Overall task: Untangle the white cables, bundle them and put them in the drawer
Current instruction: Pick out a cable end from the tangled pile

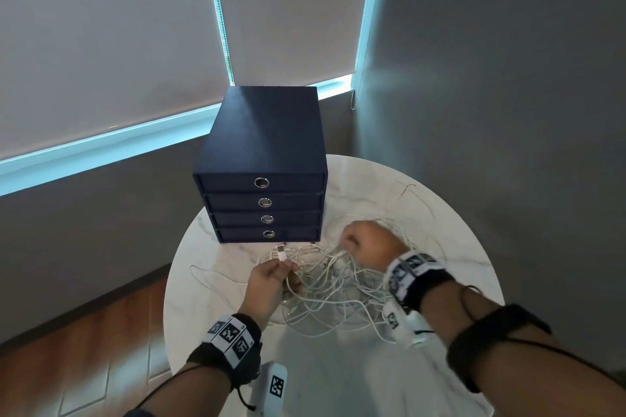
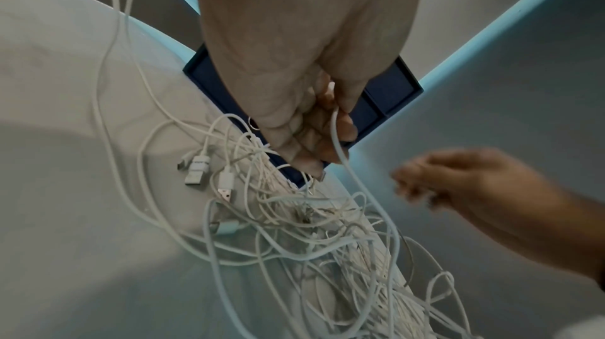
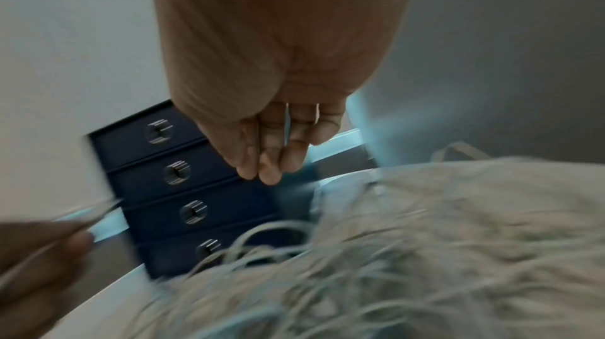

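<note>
A tangle of white cables lies on the round white marble table, in front of a dark blue drawer unit whose drawers are all closed. My left hand grips one white cable that runs down through its curled fingers; the cable's USB plug sticks out toward the drawers. My right hand hovers over the far side of the tangle. Though blurred, the right wrist view shows its fingers pointing down, close together and holding nothing.
Several loose USB plugs lie at the tangle's left edge near the drawer unit. Single cable loops trail out over the table to the left and right. Grey walls and a blinded window stand behind; wooden floor lies to the left.
</note>
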The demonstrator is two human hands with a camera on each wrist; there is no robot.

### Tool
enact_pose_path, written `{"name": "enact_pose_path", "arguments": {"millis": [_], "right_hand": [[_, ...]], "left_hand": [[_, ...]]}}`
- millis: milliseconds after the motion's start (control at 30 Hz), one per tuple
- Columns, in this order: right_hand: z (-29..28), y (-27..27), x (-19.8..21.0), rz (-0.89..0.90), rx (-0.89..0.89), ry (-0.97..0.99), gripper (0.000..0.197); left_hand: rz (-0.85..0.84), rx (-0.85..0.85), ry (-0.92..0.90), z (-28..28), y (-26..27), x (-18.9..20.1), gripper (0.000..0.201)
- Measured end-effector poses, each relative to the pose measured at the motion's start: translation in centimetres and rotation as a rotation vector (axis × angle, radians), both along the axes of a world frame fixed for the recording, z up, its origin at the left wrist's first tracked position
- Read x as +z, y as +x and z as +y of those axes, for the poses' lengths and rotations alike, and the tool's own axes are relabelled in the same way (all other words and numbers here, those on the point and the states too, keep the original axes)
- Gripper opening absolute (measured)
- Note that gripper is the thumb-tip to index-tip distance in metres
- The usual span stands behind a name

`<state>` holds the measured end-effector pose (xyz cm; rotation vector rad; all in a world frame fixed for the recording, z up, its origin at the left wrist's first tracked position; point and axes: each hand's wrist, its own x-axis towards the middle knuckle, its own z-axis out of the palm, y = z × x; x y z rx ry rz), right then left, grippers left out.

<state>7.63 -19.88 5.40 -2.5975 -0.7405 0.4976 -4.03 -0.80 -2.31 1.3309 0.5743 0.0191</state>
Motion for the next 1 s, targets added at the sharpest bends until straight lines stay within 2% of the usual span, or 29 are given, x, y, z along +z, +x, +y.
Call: {"name": "enact_pose_path", "arguments": {"millis": [100,200,333,400,500,567,700,833,933,1000], "right_hand": [[5.5,-1.8,-1.8,-0.003,0.138,-0.165,0.024],[8.4,-3.9,-3.2,-0.122,0.166,-0.319,0.024],[8.7,-3.8,-5.0,-0.128,0.115,-0.302,0.025],[7.9,-2.8,-4.7,-0.063,0.047,-0.146,0.020],[6.5,-0.8,-1.9,0.013,-0.098,0.269,0.011],[5.3,0.9,1.3,0.026,-0.202,0.557,0.007],[2.7,3.8,8.3,0.053,-0.313,0.967,0.012],[0.8,4.7,16.7,0.082,-0.323,1.451,0.018],[-0.3,4.7,21.0,-0.028,-0.355,1.593,0.020],[-0.4,4.5,21.0,-0.155,-0.362,1.500,0.019]], "left_hand": [[0.007,0.007,0.058,0.6,-0.5,0.2,0.025],[0.008,0.019,0.089,1.3,-1.1,0.3,0.024],[-0.005,0.014,0.121,2.0,-1.3,0.3,0.023],[-0.007,0.020,0.127,2.3,-1.1,0.2,0.023],[-0.029,0.036,0.106,2.3,-0.5,0.1,0.025],[-0.051,0.035,0.094,1.9,0.0,0.5,0.026],[-0.112,-0.012,0.072,0.7,1.4,1.6,0.022],[-0.124,-0.058,0.118,-0.1,2.4,1.7,0.022],[-0.158,-0.061,0.126,-0.4,2.9,1.9,0.024],[-0.188,-0.053,0.110,-0.6,3.0,2.4,0.021]]}}
